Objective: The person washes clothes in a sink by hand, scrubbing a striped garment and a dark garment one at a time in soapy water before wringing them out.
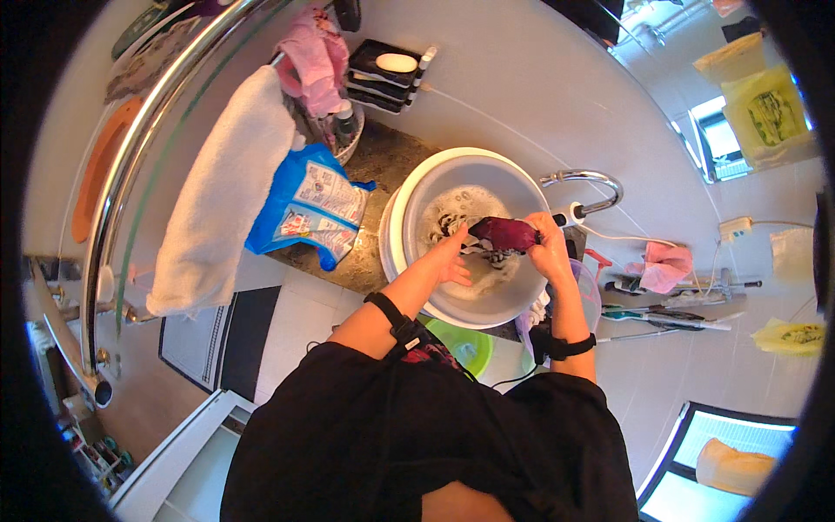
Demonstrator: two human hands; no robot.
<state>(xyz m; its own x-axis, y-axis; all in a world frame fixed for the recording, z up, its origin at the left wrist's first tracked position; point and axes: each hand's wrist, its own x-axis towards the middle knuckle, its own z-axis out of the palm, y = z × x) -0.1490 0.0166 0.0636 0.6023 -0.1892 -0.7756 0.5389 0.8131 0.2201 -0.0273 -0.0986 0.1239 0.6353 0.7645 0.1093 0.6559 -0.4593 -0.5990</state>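
Note:
A grey-white basin (417,215), nested in paler basins, stands in front of me with cloudy, foamy water (483,280) in it. My right hand (549,251) grips one end of a wet dark red cloth (501,233), which stretches over the water towards the left. My left hand (450,262) is at the cloth's other end, thumb raised and fingers apart; whether it touches the fabric is unclear. Below the red cloth, a black-and-white patterned cloth (450,223) lies partly in the suds.
A chrome faucet (597,177) rises right of the basin. On the stone counter (398,143) stand a blue printed bag (319,202) and a white basket (352,140). A green basin (466,349) sits on the floor below. A white towel (228,189) hangs at left.

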